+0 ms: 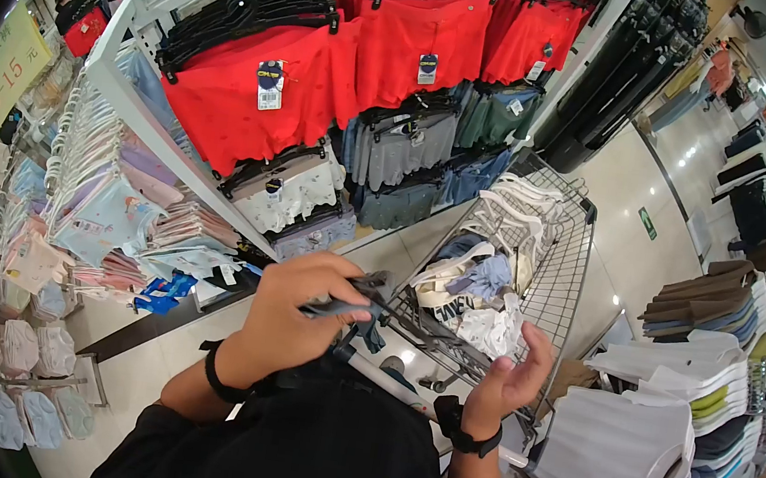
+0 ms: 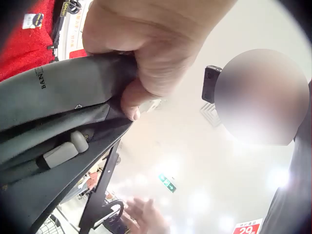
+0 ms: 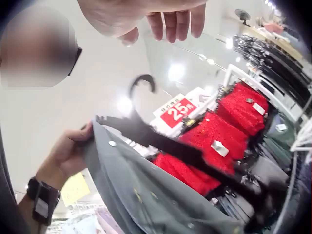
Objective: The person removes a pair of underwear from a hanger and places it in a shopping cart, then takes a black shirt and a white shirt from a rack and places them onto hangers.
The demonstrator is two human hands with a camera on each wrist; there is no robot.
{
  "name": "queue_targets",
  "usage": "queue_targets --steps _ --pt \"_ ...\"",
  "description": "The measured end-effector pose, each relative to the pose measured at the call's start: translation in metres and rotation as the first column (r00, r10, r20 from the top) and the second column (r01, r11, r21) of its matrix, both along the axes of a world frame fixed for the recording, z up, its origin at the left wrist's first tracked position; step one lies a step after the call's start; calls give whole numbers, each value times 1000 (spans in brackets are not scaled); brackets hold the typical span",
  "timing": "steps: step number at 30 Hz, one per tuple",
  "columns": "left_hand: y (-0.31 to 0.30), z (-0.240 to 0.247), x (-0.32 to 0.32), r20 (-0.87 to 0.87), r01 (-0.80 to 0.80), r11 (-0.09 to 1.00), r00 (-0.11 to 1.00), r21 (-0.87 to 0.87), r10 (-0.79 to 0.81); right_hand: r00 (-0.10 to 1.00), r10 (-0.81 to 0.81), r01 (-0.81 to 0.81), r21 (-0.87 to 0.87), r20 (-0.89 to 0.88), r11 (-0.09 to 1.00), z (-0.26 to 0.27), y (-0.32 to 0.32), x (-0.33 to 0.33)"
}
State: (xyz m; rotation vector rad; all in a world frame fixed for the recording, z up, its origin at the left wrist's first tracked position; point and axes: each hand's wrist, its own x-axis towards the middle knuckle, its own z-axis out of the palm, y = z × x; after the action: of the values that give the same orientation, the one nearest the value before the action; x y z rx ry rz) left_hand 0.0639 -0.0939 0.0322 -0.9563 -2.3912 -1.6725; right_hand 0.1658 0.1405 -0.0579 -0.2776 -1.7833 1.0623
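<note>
My left hand (image 1: 291,309) pinches a grey-green garment (image 3: 146,180) by one end of its waistband, thumb on the inner side. Lettering is printed inside the waistband, and a pale plastic piece (image 2: 66,151) shows among its folds. A black hanger (image 3: 170,146) with a curved hook slants away from the garment; its near end meets the waistband close to my left fingers. My right hand (image 1: 514,382) is raised over the cart's handle side, fingers loosely bent and holding nothing. In the right wrist view, the right fingers (image 3: 170,27) hang above the hanger hook, apart from it.
A wire shopping cart (image 1: 579,255) in front of me carries crumpled clothes (image 1: 484,281) and white hangers (image 1: 528,205). Behind it stands a white rack (image 1: 109,77) of red shorts (image 1: 255,106). Children's clothes (image 1: 115,214) hang at left, stacked shirts (image 1: 616,453) at right.
</note>
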Motion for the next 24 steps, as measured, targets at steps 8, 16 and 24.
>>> queue_targets --steps 8,16,24 --pt "15 1 27 -29 180 981 983 -66 -182 784 565 -598 68 259 799 68 -35 -19" --pt "12 10 29 29 211 976 977 -54 -210 723 683 -666 -160 103 729 66 -45 -17" --pt "0 17 25 158 84 979 986 -185 -55 784 615 -618 10 85 786 58 -34 -5"
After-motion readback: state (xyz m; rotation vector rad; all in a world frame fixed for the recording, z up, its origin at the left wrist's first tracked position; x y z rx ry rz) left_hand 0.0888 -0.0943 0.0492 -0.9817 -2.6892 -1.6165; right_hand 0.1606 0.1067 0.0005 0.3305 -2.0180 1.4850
